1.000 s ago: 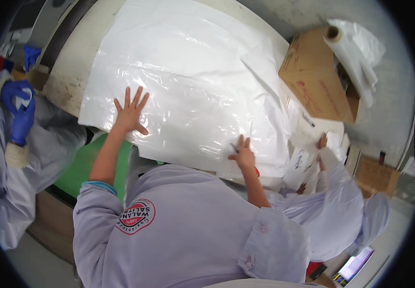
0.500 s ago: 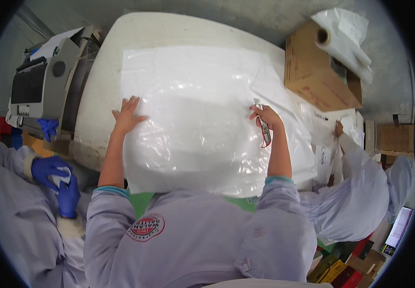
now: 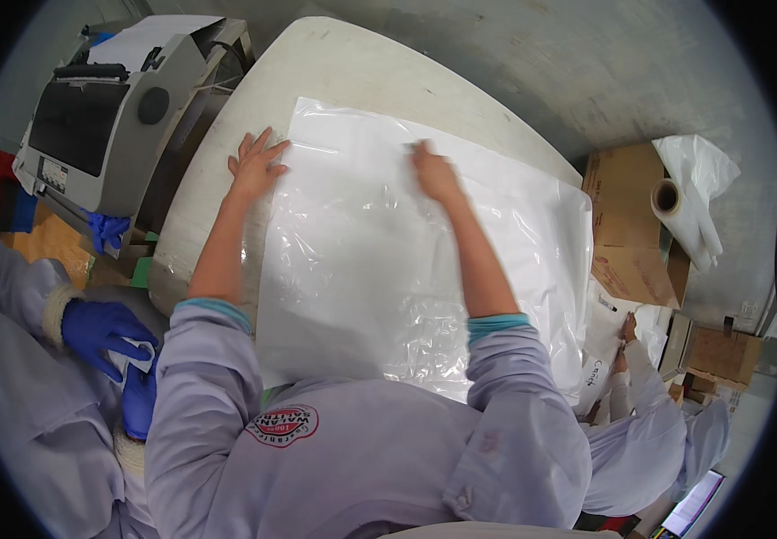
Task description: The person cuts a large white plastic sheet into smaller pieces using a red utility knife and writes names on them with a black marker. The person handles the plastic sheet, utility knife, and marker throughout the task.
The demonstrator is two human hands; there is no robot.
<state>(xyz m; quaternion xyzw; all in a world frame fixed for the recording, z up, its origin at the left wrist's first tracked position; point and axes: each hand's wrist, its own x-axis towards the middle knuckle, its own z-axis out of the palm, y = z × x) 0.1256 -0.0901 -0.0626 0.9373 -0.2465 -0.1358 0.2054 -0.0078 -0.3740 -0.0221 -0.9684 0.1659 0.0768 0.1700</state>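
Note:
A large clear plastic sheet [image 3: 361,269], glossy and wrinkled in places, is spread over the white table [image 3: 334,67]. My left hand [image 3: 256,169] rests at the sheet's upper left edge, fingers spread, holding nothing. Over the upper middle of the sheet is my right hand [image 3: 435,171], blurred by motion and closed. Only a small dark tip of the cutter knife [image 3: 413,146] shows at its fingers; the handle, red and grey half a second ago, is hidden.
A grey printer [image 3: 92,117] stands left of the table. At the right are a cardboard box [image 3: 622,202] and a clear plastic roll [image 3: 689,216]. A co-worker's blue-gloved hands [image 3: 105,332] hold something white at lower left; another co-worker's hand [image 3: 629,328] is at right.
My view has turned, so the table looks tilted. My right hand has moved up and left across the sheet with the cutter knife. My left hand has shifted slightly toward the sheet's upper left corner.

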